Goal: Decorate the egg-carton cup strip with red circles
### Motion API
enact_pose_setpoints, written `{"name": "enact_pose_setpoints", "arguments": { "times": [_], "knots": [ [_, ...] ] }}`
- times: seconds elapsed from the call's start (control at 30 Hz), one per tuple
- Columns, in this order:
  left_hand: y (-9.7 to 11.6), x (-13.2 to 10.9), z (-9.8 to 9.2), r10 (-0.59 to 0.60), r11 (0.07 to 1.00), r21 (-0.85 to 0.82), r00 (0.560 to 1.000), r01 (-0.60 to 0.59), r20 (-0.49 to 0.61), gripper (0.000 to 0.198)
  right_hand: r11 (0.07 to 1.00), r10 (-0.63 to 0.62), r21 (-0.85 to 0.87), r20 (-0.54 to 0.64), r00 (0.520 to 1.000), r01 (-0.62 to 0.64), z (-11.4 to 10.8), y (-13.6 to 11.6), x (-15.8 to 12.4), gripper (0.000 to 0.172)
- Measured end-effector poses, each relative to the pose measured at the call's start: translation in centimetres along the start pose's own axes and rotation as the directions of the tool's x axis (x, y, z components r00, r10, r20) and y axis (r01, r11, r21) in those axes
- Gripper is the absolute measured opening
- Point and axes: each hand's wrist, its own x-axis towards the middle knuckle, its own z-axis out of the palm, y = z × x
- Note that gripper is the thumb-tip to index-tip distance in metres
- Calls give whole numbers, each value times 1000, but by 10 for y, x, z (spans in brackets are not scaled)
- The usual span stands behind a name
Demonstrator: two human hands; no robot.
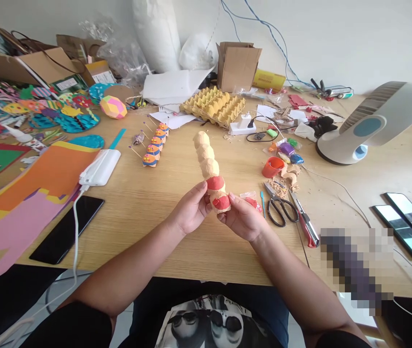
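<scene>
Between my two hands is a bumpy strip of egg carton (206,153), coated in pale yellow, with red clay on the two bumps nearest me. My left hand (192,209) grips its left side beside the upper red patch. On the right side of the near end, my right hand (244,216) pinches it by the lower red patch. The strip points away from me above the table. Partly behind my right hand lies a small clear bag with red clay (252,199). A blue clay tool (262,203) rests to its right, near black-handled scissors (281,205).
A finished orange-and-blue caterpillar (155,146) with sticks stands at the back left. A yellow egg tray (215,107) is farther back. To the right are a red cup (273,166), a utility knife (305,220) and a white fan (368,123). A phone (67,229) lies left.
</scene>
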Motion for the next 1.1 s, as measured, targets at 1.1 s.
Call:
{"name": "enact_pose_setpoints", "arguments": {
  "times": [1.1],
  "knots": [
    [-3, -9, 1, 6, 991, 130, 1000, -4, -17, 31, 991, -122, -70, -70, 990, 117, -3, 11, 11, 33]
  ]
}}
